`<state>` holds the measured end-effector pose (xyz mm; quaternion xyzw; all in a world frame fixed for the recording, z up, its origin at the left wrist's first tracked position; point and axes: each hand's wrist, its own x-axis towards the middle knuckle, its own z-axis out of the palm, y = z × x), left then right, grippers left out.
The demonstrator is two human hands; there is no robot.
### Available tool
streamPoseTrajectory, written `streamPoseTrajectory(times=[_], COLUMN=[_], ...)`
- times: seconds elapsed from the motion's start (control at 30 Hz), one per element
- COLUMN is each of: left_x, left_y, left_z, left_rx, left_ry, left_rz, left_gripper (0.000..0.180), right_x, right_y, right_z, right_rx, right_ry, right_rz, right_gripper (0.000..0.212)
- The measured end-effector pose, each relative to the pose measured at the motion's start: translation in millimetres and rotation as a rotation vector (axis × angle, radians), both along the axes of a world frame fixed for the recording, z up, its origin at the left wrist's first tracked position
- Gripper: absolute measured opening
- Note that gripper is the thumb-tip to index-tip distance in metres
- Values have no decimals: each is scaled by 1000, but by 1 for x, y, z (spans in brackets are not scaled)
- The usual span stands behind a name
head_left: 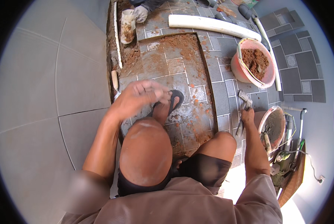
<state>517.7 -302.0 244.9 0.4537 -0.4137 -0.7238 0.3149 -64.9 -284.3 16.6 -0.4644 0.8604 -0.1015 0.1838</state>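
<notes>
My left hand (139,98) is raised over my left knee, near my sandaled foot (170,102). Its fingers are loosely bent, apart and a little blurred, with nothing visible in them. On the right, my right hand (248,115) grips a dirty grey hammer (244,97), its head pointing away from me and its dark handle end showing below the fist. Just past my left hand a trowel with a wooden handle (115,79) lies by the wall. At the far left a co-worker's gloved hand (141,14) touches a short, mud-smeared white pipe (128,27).
A reddish bucket of brown soil (235,69) stands at the right, with a bucket of grey mortar (281,115) nearer me. A long white pipe (211,26) lies across the far paving. Brown soil is scattered over the tiles (174,67). A thin white pipe (117,37) runs along the left trench.
</notes>
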Motion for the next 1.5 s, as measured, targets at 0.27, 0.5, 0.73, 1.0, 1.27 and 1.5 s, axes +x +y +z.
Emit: streamPoseTrajectory(times=[0.27, 0.5, 0.73, 1.0, 1.27, 1.5], left_x=[88, 82, 96, 84, 96, 95], left_y=[-11, 0, 17, -9, -6, -9], left_z=[-310, -365, -380, -380, -383, -382], left_rx=[143, 20, -78, 83, 282, 419], left_ry=[-701, -791, -746, -736, -508, -511], left_rz=[126, -61, -228, -251, -145, -118], left_gripper=[20, 21, 19, 27, 12, 12], right_x=[40, 99, 193, 269, 340, 265], right_y=[29, 5, -184, -233, 14, 101], right_z=[-38, -15, -55, -110, -115, -144], right_rx=[62, -25, -471, -350, -126, 310], right_ry=[260, 491, 149, 287, 171, 309], right_rz=[38, 150, 629, 633, -412, -983], right_gripper=[63, 63, 64, 64, 61, 58])
